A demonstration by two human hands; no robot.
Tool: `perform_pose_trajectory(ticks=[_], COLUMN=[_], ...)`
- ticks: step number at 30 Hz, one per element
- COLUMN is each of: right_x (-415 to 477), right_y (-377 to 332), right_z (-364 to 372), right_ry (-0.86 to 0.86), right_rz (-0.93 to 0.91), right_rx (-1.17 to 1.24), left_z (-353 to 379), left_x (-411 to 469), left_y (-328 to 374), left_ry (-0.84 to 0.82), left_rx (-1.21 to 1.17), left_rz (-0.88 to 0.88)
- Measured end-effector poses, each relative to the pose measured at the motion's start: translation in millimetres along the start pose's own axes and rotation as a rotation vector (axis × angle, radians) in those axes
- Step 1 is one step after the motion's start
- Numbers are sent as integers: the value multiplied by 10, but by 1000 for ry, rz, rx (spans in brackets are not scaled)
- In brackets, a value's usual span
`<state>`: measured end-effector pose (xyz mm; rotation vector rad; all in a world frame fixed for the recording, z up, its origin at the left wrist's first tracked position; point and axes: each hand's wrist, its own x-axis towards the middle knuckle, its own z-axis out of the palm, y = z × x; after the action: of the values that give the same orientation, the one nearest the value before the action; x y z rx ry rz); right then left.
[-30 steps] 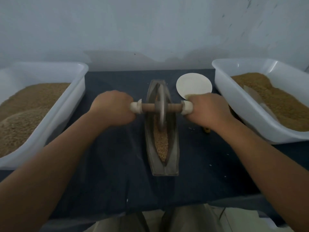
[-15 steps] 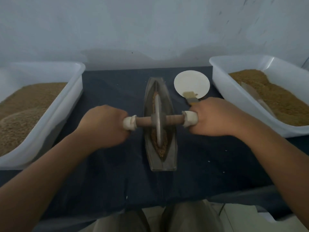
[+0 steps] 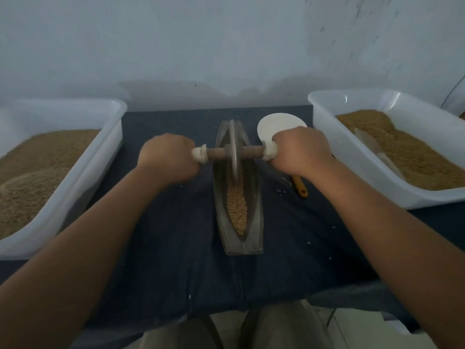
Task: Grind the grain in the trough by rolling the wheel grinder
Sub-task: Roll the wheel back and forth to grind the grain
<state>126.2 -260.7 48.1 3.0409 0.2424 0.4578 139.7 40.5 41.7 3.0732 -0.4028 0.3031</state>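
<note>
Left hand (image 3: 169, 159) and right hand (image 3: 300, 150), each grip fully curled around an axle end of the wheel grinder (image 3: 234, 152), its disc standing in the far half of the trough (image 3: 255, 222).

Dim, soft, wide-angle edge distortion

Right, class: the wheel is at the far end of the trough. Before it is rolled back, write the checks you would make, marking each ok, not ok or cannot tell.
1. Left hand grips its end of the handle: ok.
2. Right hand grips the other end: ok.
3. Wheel sits in the groove of the trough: ok.
4. Grain lies in the near part, in the wheel's path: ok.
5. All grain is inside the trough: not ok, a few loose grains lie on the cloth.
6. Trough is fixed against sliding: cannot tell.
</note>
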Motion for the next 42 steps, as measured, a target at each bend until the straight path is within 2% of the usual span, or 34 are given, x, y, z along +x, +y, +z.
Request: perform_pose_trajectory(ticks=[5, 8, 10, 14, 16, 19, 22, 26, 28, 30, 32, 34, 39, 42], right_x=[-636, -629, -488, -3, 209, 207, -195, -692, -711, -561, -282, -9, 90, -255], right_y=[34, 65, 72, 49, 45, 80, 80, 112, 108, 64, 38, 30, 14, 17], right_z=[-324, -369, -239, 99, 144, 120, -30, -336, -353, -276, -139, -37, -29, -193], right_ry=[-165, -294, -260, 1, -1, -114, -277, -438, -406, -286, -132, -55, -42, -138], right_rz=[-144, -134, -93, 40, 82, 82, -5, -77, -87, -77, -25, 31, 22, -80], right_rx=[95, 152, 129, 9, 1, 34, 80, 186, 189, 134, 60, 4, -24, 9], left_z=[-17, -27, -6, -77, -154, -220, -206, -181, -143, -80, -12, 28, 35, 94], left_x=[-692, -740, -544, 141, 341, 268, -149, -654, -616, -429, -156, 97, 106, -332], left_y=[-77, -94, -51, 17, 20, 57, 50, -24, -54, -45, -16, -4, -54, -80], left_ry=[57, 65, 57, 5, -12, -46, -74, -18, -55, -67, -16, 33, -18, -40], left_rx=[13, 17, 35, 67, 69, 81, 83, 96, 81, 39, 29, 31, -22, -49], left_rz=[127, 148, 102, -17, -27, 14, 88, 180, 173, 115, 31, -32, -14, 24])
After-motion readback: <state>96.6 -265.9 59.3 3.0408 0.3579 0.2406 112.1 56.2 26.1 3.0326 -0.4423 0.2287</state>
